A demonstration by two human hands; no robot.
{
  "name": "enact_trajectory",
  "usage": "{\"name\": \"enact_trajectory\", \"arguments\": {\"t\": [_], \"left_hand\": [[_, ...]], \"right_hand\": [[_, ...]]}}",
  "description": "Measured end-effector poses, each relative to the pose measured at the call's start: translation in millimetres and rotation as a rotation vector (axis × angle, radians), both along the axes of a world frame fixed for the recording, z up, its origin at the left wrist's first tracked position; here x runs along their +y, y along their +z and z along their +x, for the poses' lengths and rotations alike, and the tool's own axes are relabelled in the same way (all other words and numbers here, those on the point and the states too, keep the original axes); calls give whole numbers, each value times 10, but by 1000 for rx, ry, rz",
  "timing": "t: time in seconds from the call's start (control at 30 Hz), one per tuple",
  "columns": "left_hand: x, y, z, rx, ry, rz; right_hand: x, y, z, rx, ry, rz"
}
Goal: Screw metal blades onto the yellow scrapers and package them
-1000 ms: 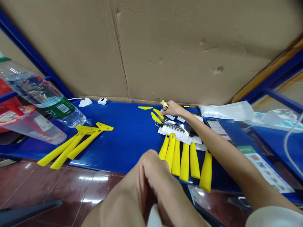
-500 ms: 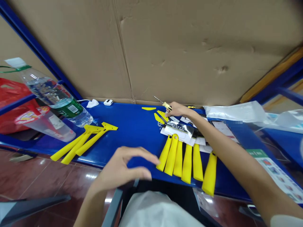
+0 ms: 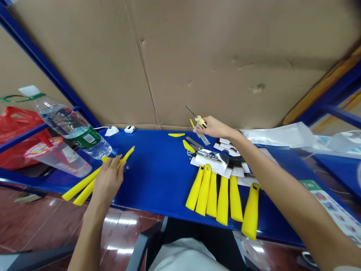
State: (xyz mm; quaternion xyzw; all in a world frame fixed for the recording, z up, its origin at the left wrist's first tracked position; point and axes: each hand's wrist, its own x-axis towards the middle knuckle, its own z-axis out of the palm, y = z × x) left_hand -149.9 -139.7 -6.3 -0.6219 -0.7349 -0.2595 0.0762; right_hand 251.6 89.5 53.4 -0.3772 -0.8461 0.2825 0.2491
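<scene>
At the left of the table, my left hand (image 3: 108, 175) is closed around the head of a yellow scraper handle (image 3: 128, 154), which is tilted. Two more yellow handles (image 3: 81, 185) lie beneath and beside it. My right hand (image 3: 213, 127) grips a screwdriver (image 3: 200, 121) with a pale yellow grip, its shaft pointing up and left. A thin yellow plate (image 3: 192, 123) stands edge-on at the same fingers. Below this hand lie metal blades (image 3: 203, 139), a yellow plate (image 3: 188, 146) and small metal fasteners (image 3: 190, 153). Another yellow plate (image 3: 176, 134) rests farther back.
Several yellow-handled scrapers (image 3: 207, 192) lie in a row at the front, heads on white and black cards (image 3: 210, 160). A water bottle (image 3: 81, 131), plastic cup (image 3: 64, 160) and red bag (image 3: 17, 131) stand left. Cardboard (image 3: 197, 67) backs the blue table (image 3: 152, 177).
My left hand has swung left from the front middle and closed on a yellow handle, turning it. My right hand has lifted a yellow plate off the table, still holding the screwdriver.
</scene>
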Motion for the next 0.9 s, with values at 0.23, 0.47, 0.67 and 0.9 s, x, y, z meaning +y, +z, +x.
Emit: {"name": "enact_trajectory", "arguments": {"t": [0.23,0.47,0.67,0.9], "left_hand": [[223,502,776,-895,-391,265],[905,405,1438,-1521,-615,-8],[1257,147,1675,-1694,-580,-156],[1240,-8,1703,-1644,-602,-185]], "right_hand": [[21,43,28,102,-18,32],[-84,155,19,144,7,36],[-236,256,-65,231,93,-129],[-288,96,-281,234,155,-133]]}}
